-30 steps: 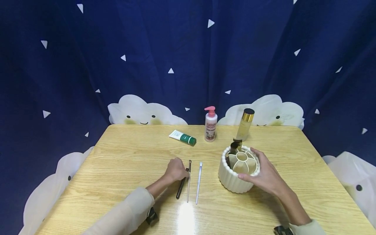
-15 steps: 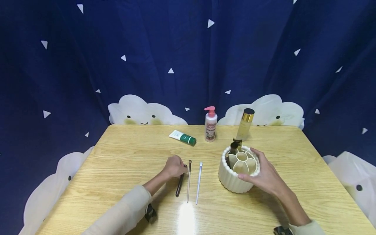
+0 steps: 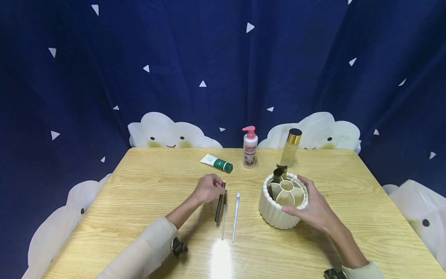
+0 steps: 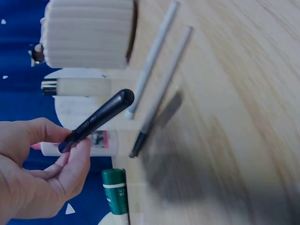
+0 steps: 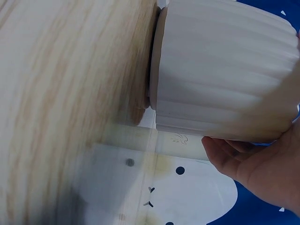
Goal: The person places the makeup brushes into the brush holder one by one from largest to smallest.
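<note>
Pinching a black rod point(image 3: 219, 209) near one end, the left hand point(image 3: 207, 190) has its thumb and fingers clamped on it. The rod is over the middle of the desk point(image 3: 150, 182); the left wrist view shows it raised clear of the surface, free end extended, with small lettering on its side. Next to it, toward the desk's right edge, lie a dark-tipped brush point(image 3: 223, 221) and a white brush point(image 3: 235, 217). These two are apart and run roughly from back to front. Farther toward the right edge stands a white fluted holder point(image 3: 278, 215), upright, with compartments arranged around a round centre. Dark items occupy its left-hand compartments. The right hand point(image 3: 315, 207) is clamped on the holder, thumb at the near rim and fingers along the outer wall. Near the desk's back edge, a green-and-white tube point(image 3: 216, 163) lies flat; a pink-topped pump bottle point(image 3: 249, 151) and a gold-capped bottle point(image 3: 290, 149) stand to its right. Beyond the back edge hangs a navy curtain point(image 3: 181, 50) with white triangles and clouds.
</note>
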Available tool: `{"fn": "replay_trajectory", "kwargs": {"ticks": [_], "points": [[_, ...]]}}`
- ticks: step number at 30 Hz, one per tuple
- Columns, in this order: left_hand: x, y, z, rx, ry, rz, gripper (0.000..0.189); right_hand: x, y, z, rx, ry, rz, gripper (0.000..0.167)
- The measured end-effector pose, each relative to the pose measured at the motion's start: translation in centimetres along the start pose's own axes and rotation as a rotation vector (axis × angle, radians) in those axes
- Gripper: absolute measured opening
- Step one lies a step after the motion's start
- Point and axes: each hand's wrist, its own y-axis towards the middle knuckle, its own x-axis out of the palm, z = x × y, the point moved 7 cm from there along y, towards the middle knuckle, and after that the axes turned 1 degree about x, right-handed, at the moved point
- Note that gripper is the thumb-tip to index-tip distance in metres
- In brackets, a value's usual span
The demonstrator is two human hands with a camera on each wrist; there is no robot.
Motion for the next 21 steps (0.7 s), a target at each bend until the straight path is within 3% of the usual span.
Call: {"fn": "replay_trajectory", "kwargs": {"ticks": [9, 15, 21], "points": [[0.5, 0.4, 3.8, 0.101, -0.204, 0.003, 0.019, 0.0, 0.0, 0.1, -0.016, -0.002, 0.011, 0.108], [1.0, 0.5, 6.8, 0.185, -0.272, 0.025, 0.020, 0.0, 0.0, 0.1, -0.017, 0.001, 0.014, 0.109], [1.6, 0.5, 8.1, 0.234, -0.342, 0.042, 0.022, 0.0, 0.0, 0.0, -0.014, 0.006, 0.010, 0.109]]}}
